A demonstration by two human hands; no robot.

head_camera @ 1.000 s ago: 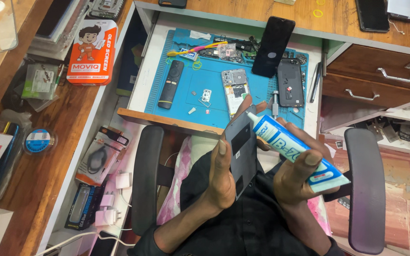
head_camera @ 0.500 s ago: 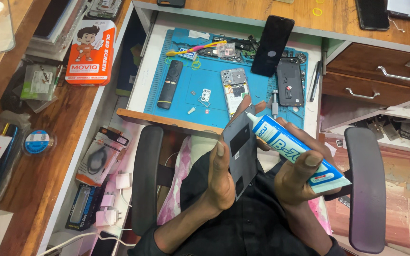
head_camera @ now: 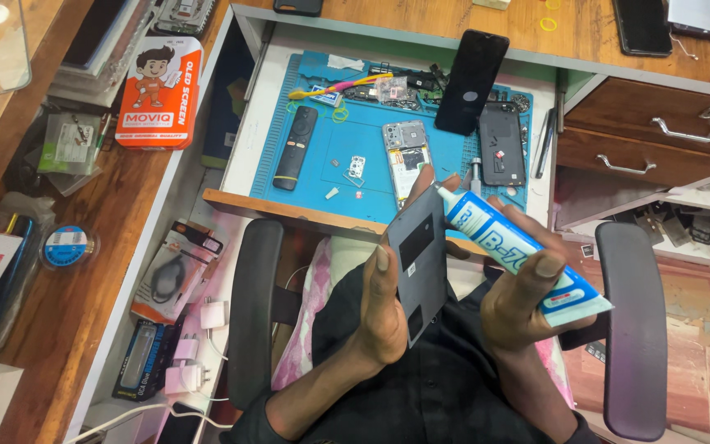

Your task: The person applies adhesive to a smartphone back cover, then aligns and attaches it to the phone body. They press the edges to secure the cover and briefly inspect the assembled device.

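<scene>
- The person sits in a black armchair (head_camera: pixel 636 329), both hands raised in front of the chest, just below the front edge of an open drawer.
- The left hand (head_camera: pixel 384 308) grips a flat dark grey phone back panel (head_camera: pixel 417 256), held upright on its edge with the thumb pressed on its near face.
- The right hand (head_camera: pixel 523 300) is wrapped around a blue and white glue tube (head_camera: pixel 519 255), thumb resting on top; the tube's nozzle end touches the top edge of the panel.
- Behind the hands, a blue rubber work mat (head_camera: pixel 355 140) lies in the white open drawer (head_camera: pixel 244 140).
- On the mat sit a black slim remote control (head_camera: pixel 294 148), an opened phone frame with its insides showing (head_camera: pixel 404 148), and a dark phone cover lying flat (head_camera: pixel 501 144).
- A black glossy phone screen (head_camera: pixel 470 80) leans tilted over the far edge of the mat.
- Off to the left, on the wooden counter (head_camera: pixel 84 247), stands an orange and white box with a cartoon figure (head_camera: pixel 158 92).
- Near the counter's edge lies a small round blue-labelled spool (head_camera: pixel 67 245).
- To the right, two brown wooden drawers with metal handles (head_camera: pixel 659 136) are shut.
</scene>
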